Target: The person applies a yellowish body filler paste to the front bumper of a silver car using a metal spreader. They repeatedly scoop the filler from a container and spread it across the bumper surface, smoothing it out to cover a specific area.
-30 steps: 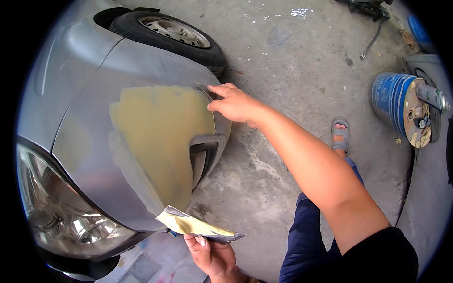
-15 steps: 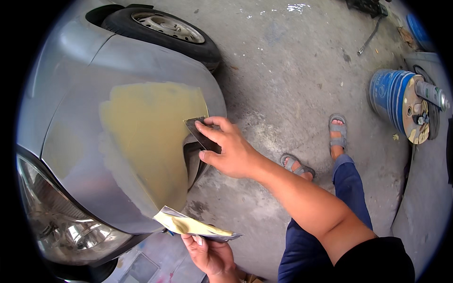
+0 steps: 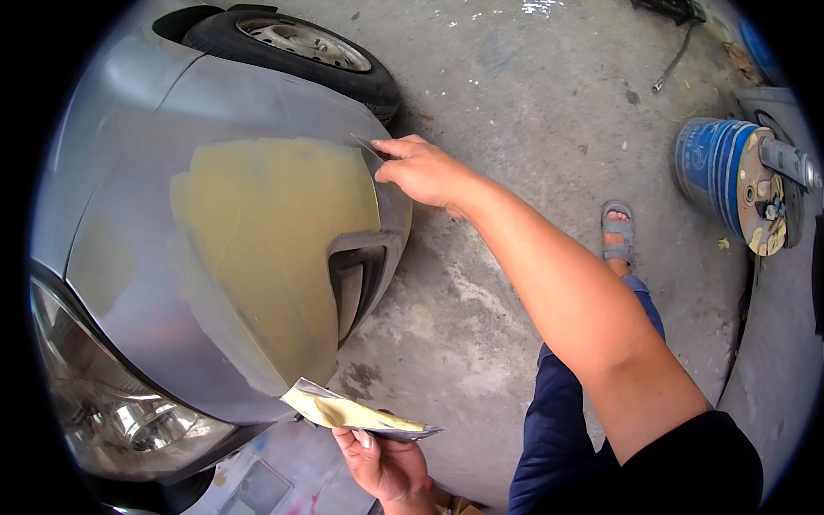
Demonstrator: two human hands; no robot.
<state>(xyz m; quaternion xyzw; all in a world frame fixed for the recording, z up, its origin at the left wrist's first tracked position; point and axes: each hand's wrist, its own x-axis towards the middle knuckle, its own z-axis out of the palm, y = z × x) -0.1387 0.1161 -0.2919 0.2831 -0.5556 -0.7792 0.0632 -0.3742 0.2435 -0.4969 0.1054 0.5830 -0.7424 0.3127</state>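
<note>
When scanned left to right: headlight (image 3: pixel 129 403) at 8 o'clock, bordering a grey body panel (image 3: pixel 129 189). Noted on that panel, toward 9 o'clock: yellow filler patch (image 3: pixel 266 223), thinning to greyish smears along its 8 o'clock side. Noted at 11: wheel (image 3: pixel 305 45). Close to centre at 8: dark recess (image 3: pixel 350 283), beside the patch. Observed between 6 and 7: carrier board (image 3: pixel 302 385) bearing yellow paste (image 3: pixel 360 418), gripped along its near edge by the left hand (image 3: pixel 390 468). Observed near 12: right hand (image 3: pixel 425 176), fingers pinching a thin dark spreader (image 3: pixel 369 150) by the patch's 1 o'clock corner; blade contact not confirmable. Between 2 and 3: blue drum (image 3: pixel 704 167), spray can (image 3: pixel 783 163) on top. Recommended, by judgement: hold the blade low and steady, press evenly, overlap strokes, ease off near the recess to avoid ridges. Keep the board level; wipe the blade before reloading.
</note>
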